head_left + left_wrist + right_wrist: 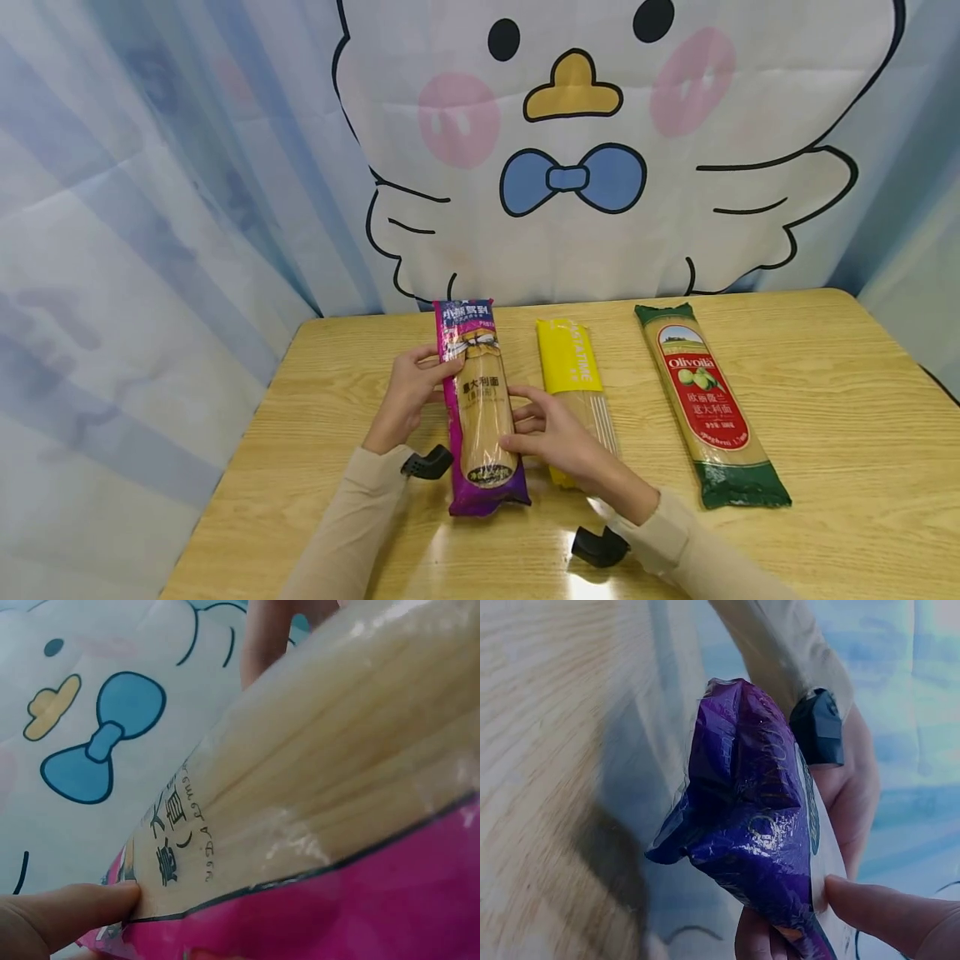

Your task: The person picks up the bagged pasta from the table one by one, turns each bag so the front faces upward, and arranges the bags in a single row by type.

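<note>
A purple-and-pink bag of spaghetti is held between both hands, its clear window facing up. My left hand grips its left edge, thumb on the front; the left wrist view has that thumb beside the printed lettering on the bag. On the opposite side, lower down, my right hand pinches the edge with the thumb on top and fingers underneath. From the right wrist, the bag's purple sealed end hangs above the tabletop, with a shadow below it.
Just right of the held bag lies a yellow spaghetti pack, partly behind my right hand. Farther right is a green-ended spaghetti pack with a red label. All are over a wooden table, with a cartoon-printed curtain behind.
</note>
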Demonstrator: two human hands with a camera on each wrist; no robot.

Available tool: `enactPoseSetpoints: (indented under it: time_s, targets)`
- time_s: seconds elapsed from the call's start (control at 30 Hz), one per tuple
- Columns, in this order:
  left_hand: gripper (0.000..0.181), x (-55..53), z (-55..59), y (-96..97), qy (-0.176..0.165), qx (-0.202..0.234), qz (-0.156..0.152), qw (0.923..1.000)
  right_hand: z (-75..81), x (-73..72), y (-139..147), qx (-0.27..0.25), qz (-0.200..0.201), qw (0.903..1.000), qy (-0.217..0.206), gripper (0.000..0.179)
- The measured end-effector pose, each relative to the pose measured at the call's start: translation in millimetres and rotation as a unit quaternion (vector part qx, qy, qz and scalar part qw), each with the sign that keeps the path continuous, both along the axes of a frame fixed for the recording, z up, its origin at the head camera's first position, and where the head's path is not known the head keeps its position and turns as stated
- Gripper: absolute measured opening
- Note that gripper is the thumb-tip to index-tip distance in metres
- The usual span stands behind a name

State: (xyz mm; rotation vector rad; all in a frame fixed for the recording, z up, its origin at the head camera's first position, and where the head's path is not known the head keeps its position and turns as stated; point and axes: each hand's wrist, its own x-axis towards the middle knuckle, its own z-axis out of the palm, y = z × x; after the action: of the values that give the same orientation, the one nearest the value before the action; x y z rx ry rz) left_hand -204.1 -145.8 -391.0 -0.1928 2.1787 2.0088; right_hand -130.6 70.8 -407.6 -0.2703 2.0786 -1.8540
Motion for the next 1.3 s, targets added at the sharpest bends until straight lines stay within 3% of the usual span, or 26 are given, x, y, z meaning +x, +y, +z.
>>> enactPoseSetpoints:
  time_s: [0.47, 0.73, 1.03, 1.3]
  targets:
    - [0.041, -10.2, -21.1, -3.2, -0.004, -0.003, -0.009, 0.9999, -17.0, -9.3, -11.1, 0.015, 0.001, 0.9995, 0.028, 0.072]
    - [0.039, -15.2, -26.9, -4.6, -0.019, -0.022, -0.008, 0.9995, -19.5, -11.8, -18.8, 0.014, -0.001, 0.9997, 0.019, 0.069]
    - [0.039, -22.4, -36.7, -6.6, -0.041, -0.025, -0.004, 0.9988, -20.0, -16.5, -24.8, 0.041, -0.036, 0.9985, -0.004, 0.067]
    - [0.043, -27.0, -38.0, -4.4, -0.038, -0.041, -0.005, 0.9984, -20.9, -18.5, -25.2, 0.050, -0.045, 0.9977, -0.011, 0.066]
